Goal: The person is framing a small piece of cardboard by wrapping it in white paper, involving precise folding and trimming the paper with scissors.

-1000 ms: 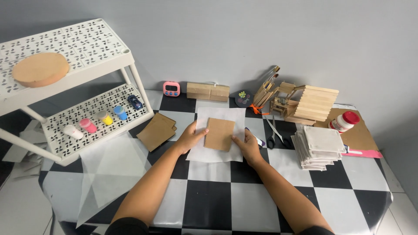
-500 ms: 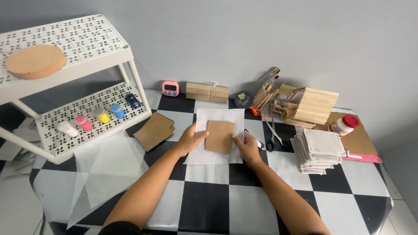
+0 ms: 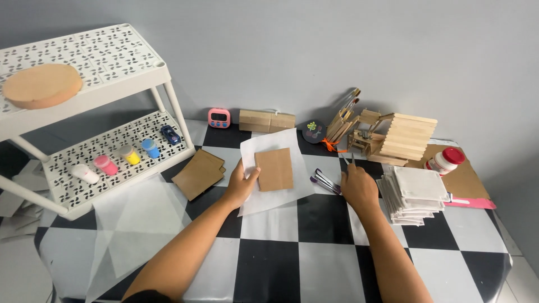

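A brown cardboard rectangle (image 3: 275, 169) lies on a white paper sheet (image 3: 279, 196) on the checkered table. My left hand (image 3: 241, 184) grips the cardboard's left edge, thumb on top, and the paper's left side is lifted a little. My right hand (image 3: 357, 188) is to the right of the sheet, palm down, over thin metal scissors blades (image 3: 344, 159) that poke out past its fingertips. Its fingers are foreshortened, so their grip is unclear. Purple-handled tools (image 3: 324, 180) lie just left of that hand.
A stack of white squares (image 3: 415, 191) sits right of my right hand, and a red-lidded jar (image 3: 443, 161) stands behind it. A craft-stick structure (image 3: 393, 137), wooden blocks (image 3: 266, 119) and a pink timer (image 3: 219, 116) line the wall. Brown cardboard pieces (image 3: 199, 174) and a white rack (image 3: 112, 151) with paint jars are on the left.
My right hand left the cardboard and moved right, over the scissors. My left hand stayed at the cardboard's left edge. The paper sheet now sits slightly askew.
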